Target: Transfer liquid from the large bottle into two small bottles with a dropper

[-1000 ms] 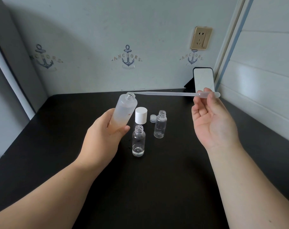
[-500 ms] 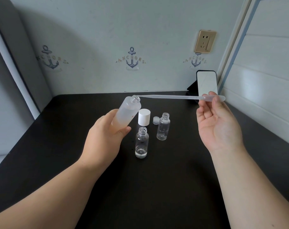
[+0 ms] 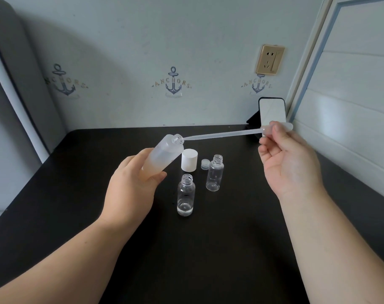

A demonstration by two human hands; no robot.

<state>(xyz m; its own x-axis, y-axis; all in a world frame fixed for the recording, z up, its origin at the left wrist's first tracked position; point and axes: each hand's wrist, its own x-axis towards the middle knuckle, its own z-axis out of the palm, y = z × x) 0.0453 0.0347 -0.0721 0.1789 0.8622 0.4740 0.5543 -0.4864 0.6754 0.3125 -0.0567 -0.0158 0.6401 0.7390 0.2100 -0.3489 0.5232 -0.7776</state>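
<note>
The black surface [image 3: 208,249] runs back to the wall and to a panelled wall on the right; open room lies in front of the bottles. The left hand [image 3: 131,189] has its grip curled round the large bottle [image 3: 164,156], tilted, mouth up and to the right. The right hand [image 3: 289,167] pinches the bulb of the dropper [image 3: 219,135], whose tip sits at that mouth. Two small bottles [image 3: 186,195] [image 3: 215,173] stand upright beside a white cap [image 3: 189,160].
</note>
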